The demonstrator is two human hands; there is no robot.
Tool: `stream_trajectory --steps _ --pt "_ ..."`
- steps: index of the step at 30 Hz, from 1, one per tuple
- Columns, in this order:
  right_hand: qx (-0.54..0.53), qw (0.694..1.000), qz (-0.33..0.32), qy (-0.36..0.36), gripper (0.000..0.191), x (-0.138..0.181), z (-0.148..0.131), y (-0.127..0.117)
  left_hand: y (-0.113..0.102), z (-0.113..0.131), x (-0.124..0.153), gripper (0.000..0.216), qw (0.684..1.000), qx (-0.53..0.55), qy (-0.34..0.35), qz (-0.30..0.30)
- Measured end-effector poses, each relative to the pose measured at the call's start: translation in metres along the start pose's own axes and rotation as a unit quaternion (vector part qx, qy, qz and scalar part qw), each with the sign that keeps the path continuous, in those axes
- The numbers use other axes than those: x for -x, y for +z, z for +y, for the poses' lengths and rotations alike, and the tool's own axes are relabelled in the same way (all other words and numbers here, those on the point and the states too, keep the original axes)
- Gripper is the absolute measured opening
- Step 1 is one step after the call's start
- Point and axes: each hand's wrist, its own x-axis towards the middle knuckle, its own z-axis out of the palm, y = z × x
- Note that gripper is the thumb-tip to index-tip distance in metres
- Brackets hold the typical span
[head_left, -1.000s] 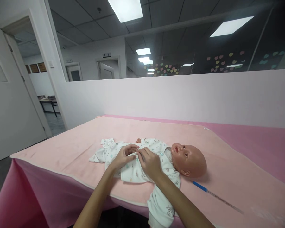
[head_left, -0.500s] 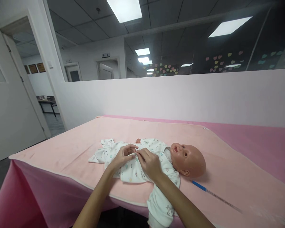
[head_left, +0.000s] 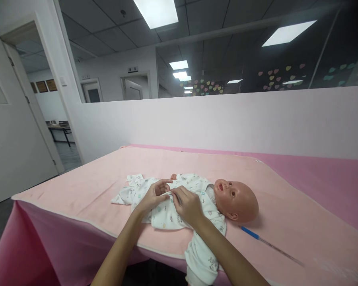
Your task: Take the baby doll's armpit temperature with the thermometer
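A baby doll (head_left: 238,200) lies on its back with its bald head to the right, dressed in a white printed baby top (head_left: 168,216) and matching trousers (head_left: 131,192). My left hand (head_left: 157,195) is at the doll's belly, its thumb and curled fingers on the top's front edge and its index finger raised. Close beside it, my right hand (head_left: 187,203) pinches the same edge between thumb and fingertips. The bit of cloth between the fingertips is mostly hidden. Near the collar a small green button (head_left: 203,193) shows. One sleeve (head_left: 201,258) hangs towards the table's front edge.
A thin rod with a blue handle (head_left: 250,232) lies right of the doll's head. A peach blanket (head_left: 86,190) covers the table over a pink cloth (head_left: 322,174). Behind stands a white half wall (head_left: 226,123) with glass above. At the left is a door (head_left: 14,127).
Both hands stay at the top's front edge. The fingers have shifted very slightly, the left index finger a little upwards. The doll and the rod have not moved.
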Motion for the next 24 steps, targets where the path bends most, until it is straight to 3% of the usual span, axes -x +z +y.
stream_trajectory --steps 24 --pt "0.016 0.999 -0.032 0.011 0.018 0.003 0.0028 0.0037 -0.0038 -0.0029 -0.0016 0.049 1.0 0.016 -0.023 -0.008"
